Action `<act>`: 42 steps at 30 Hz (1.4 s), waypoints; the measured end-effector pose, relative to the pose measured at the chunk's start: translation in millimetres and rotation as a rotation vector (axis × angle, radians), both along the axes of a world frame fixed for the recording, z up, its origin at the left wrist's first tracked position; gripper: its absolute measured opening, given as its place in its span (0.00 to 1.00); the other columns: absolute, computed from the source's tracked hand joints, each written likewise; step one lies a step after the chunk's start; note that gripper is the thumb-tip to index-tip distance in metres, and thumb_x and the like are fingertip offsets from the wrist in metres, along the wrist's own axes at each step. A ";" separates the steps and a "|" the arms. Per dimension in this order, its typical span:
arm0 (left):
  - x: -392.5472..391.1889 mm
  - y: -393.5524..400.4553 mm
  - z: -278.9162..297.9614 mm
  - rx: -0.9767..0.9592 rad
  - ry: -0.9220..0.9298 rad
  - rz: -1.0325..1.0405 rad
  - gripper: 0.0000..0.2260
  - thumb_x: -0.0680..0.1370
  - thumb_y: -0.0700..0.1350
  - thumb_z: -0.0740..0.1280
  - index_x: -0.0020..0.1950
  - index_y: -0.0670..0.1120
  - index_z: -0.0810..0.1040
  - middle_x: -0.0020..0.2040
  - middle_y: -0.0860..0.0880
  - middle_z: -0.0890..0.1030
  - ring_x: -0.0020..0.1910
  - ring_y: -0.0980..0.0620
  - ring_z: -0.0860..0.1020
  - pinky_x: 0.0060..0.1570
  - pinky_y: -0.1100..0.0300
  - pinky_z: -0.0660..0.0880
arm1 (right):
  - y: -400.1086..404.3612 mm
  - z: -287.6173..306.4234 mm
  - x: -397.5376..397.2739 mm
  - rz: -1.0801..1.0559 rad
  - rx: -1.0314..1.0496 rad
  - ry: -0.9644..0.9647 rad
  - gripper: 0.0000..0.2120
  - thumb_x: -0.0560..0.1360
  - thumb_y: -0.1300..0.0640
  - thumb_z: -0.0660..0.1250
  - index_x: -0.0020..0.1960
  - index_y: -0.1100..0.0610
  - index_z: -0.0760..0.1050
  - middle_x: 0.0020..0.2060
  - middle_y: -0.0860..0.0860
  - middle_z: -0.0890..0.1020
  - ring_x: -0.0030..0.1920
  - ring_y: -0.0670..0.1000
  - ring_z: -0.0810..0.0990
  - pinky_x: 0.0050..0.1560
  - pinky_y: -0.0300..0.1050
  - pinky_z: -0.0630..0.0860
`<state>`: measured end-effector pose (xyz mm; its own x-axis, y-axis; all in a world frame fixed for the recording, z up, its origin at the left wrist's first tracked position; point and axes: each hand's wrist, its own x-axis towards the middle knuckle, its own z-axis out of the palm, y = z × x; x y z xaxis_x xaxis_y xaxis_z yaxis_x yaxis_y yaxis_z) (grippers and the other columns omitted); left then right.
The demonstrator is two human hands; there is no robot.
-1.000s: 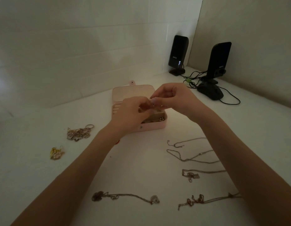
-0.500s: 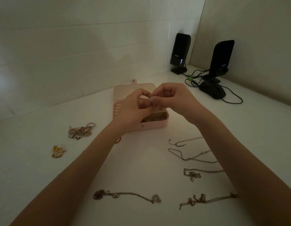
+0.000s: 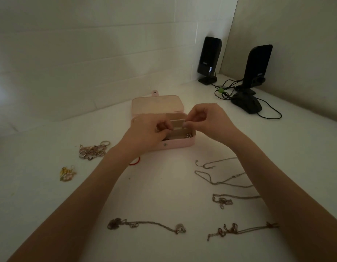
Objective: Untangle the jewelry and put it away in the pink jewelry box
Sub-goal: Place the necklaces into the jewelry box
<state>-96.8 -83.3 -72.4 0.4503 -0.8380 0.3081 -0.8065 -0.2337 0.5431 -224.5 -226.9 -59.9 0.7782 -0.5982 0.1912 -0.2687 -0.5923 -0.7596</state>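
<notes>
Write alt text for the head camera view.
Two bare hands, left hand and right hand, pinch something tiny over an open pink jewelry box on a white table. Chains and a ring pile lie around.

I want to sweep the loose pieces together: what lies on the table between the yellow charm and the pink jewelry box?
In the head view, a tangled pile of rings and chains lies between the yellow charm and the pink jewelry box.
</notes>
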 end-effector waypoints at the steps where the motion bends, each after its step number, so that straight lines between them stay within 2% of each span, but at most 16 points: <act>1: -0.5 -0.2 -1.4 0.012 -0.050 -0.014 0.04 0.71 0.43 0.70 0.42 0.52 0.82 0.35 0.58 0.78 0.41 0.57 0.76 0.47 0.61 0.70 | 0.3 -1.2 -0.3 -0.001 -0.046 0.032 0.06 0.67 0.58 0.76 0.40 0.57 0.81 0.35 0.49 0.83 0.36 0.44 0.81 0.40 0.35 0.76; 3: -1.8 -0.9 -2.3 0.026 -0.131 -0.034 0.04 0.71 0.43 0.70 0.43 0.51 0.83 0.35 0.58 0.76 0.39 0.57 0.73 0.45 0.60 0.69 | 2.4 -1.7 -1.2 0.005 -0.128 0.091 0.06 0.67 0.57 0.76 0.39 0.57 0.81 0.32 0.44 0.80 0.32 0.37 0.75 0.32 0.28 0.70; 4: -2.7 -1.1 -1.5 0.036 -0.149 -0.037 0.05 0.72 0.42 0.70 0.44 0.50 0.84 0.34 0.58 0.76 0.38 0.58 0.72 0.42 0.64 0.67 | 3.5 -1.7 -1.9 0.005 -0.149 0.117 0.06 0.67 0.56 0.76 0.38 0.56 0.81 0.31 0.43 0.78 0.30 0.36 0.73 0.30 0.26 0.68; 7: -5.3 -1.8 3.4 0.074 -0.135 -0.046 0.05 0.73 0.41 0.69 0.46 0.48 0.84 0.31 0.63 0.71 0.33 0.63 0.69 0.37 0.77 0.63 | 5.3 -4.2 -2.7 -0.022 -0.192 0.183 0.06 0.67 0.54 0.75 0.37 0.54 0.79 0.33 0.45 0.76 0.32 0.41 0.71 0.28 0.30 0.65; 10: -6.8 -3.0 5.6 0.131 -0.146 -0.051 0.07 0.75 0.42 0.68 0.49 0.49 0.84 0.32 0.61 0.71 0.35 0.61 0.68 0.37 0.81 0.61 | 7.2 -7.7 1.4 -0.060 -0.226 0.200 0.04 0.68 0.57 0.74 0.40 0.55 0.79 0.32 0.45 0.72 0.31 0.42 0.68 0.28 0.29 0.65; 12: -6.7 -3.8 5.6 0.154 -0.166 -0.057 0.08 0.76 0.43 0.67 0.50 0.49 0.84 0.35 0.58 0.72 0.39 0.60 0.69 0.37 0.80 0.60 | 8.0 -8.9 3.9 -0.068 -0.213 0.181 0.06 0.68 0.60 0.73 0.44 0.57 0.79 0.31 0.45 0.70 0.30 0.42 0.67 0.29 0.26 0.65; 15: -6.6 -3.1 2.0 0.127 -0.168 -0.063 0.08 0.75 0.42 0.67 0.50 0.49 0.83 0.37 0.57 0.73 0.40 0.58 0.71 0.36 0.71 0.60 | 7.5 -6.9 1.9 -0.059 -0.119 0.178 0.09 0.67 0.60 0.74 0.46 0.57 0.78 0.31 0.47 0.71 0.30 0.43 0.68 0.27 0.28 0.65; 17: -9.7 -1.4 0.3 0.015 -0.126 -0.045 0.07 0.74 0.41 0.68 0.49 0.48 0.84 0.38 0.57 0.75 0.43 0.55 0.75 0.40 0.68 0.63 | 5.5 -1.8 -3.2 -0.042 -0.053 0.202 0.10 0.67 0.58 0.76 0.45 0.56 0.77 0.31 0.47 0.72 0.30 0.44 0.69 0.29 0.33 0.66; 19: -19.9 0.7 4.2 -0.135 -0.155 -0.058 0.05 0.73 0.41 0.70 0.47 0.48 0.84 0.38 0.59 0.74 0.42 0.57 0.74 0.42 0.70 0.66 | 3.2 5.5 -12.9 -0.030 0.011 0.228 0.11 0.66 0.55 0.77 0.44 0.56 0.78 0.33 0.48 0.73 0.32 0.45 0.69 0.32 0.38 0.66; 21: -33.8 -0.1 8.4 -0.240 -0.199 -0.212 0.04 0.71 0.40 0.71 0.44 0.46 0.83 0.37 0.60 0.75 0.39 0.61 0.72 0.43 0.73 0.67 | -0.3 11.2 -26.9 -0.020 0.059 0.252 0.10 0.67 0.55 0.76 0.44 0.56 0.79 0.33 0.48 0.73 0.33 0.45 0.69 0.34 0.38 0.65; 25: -56.5 -8.7 0.8 -0.107 -0.115 -0.441 0.07 0.73 0.44 0.71 0.50 0.47 0.83 0.44 0.52 0.83 0.42 0.57 0.78 0.45 0.61 0.76 | -9.5 14.5 -59.9 -0.023 0.086 0.339 0.07 0.68 0.55 0.75 0.44 0.55 0.80 0.33 0.49 0.73 0.33 0.46 0.69 0.35 0.38 0.65; 30: -69.5 -14.6 -11.6 0.095 -0.104 -0.558 0.12 0.76 0.46 0.68 0.59 0.48 0.80 0.60 0.51 0.80 0.58 0.57 0.76 0.60 0.67 0.69 | -32.0 11.7 -98.5 -0.138 0.023 0.510 0.08 0.68 0.52 0.75 0.44 0.51 0.79 0.39 0.49 0.77 0.38 0.46 0.73 0.39 0.40 0.68; 32: -69.0 -15.0 -14.3 0.128 -0.123 -0.572 0.11 0.77 0.47 0.67 0.58 0.47 0.81 0.58 0.49 0.81 0.58 0.56 0.77 0.60 0.63 0.70 | -36.7 7.4 -108.8 -0.155 0.043 0.604 0.09 0.68 0.50 0.75 0.45 0.50 0.78 0.43 0.50 0.77 0.41 0.46 0.74 0.41 0.41 0.68; 35: -67.4 -12.8 -17.2 0.117 -0.123 -0.543 0.10 0.77 0.48 0.66 0.53 0.47 0.83 0.50 0.49 0.84 0.52 0.52 0.80 0.55 0.54 0.73 | -35.7 0.7 -113.9 -0.176 0.054 0.629 0.09 0.67 0.52 0.76 0.43 0.50 0.77 0.43 0.49 0.78 0.42 0.45 0.74 0.38 0.39 0.68; 37: -65.6 -12.0 -18.1 0.105 -0.129 -0.513 0.09 0.77 0.49 0.66 0.51 0.47 0.84 0.48 0.50 0.84 0.51 0.52 0.80 0.54 0.53 0.74 | -35.0 -1.8 -114.0 -0.197 0.026 0.594 0.07 0.67 0.53 0.76 0.40 0.52 0.79 0.39 0.48 0.79 0.40 0.45 0.75 0.38 0.38 0.69; 42: -63.0 -12.6 -20.8 0.129 -0.144 -0.484 0.09 0.75 0.49 0.68 0.52 0.49 0.84 0.53 0.53 0.83 0.56 0.58 0.77 0.57 0.56 0.73 | -32.6 -7.9 -115.1 -0.231 -0.012 0.520 0.07 0.67 0.54 0.77 0.37 0.54 0.79 0.35 0.48 0.80 0.38 0.46 0.77 0.35 0.37 0.70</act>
<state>-159.7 -95.8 -93.3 -0.0378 -0.9750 0.2189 -0.9030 0.1272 0.4103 -339.6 -259.5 -67.8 0.6207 -0.7644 -0.1745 -0.7294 -0.4813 -0.4862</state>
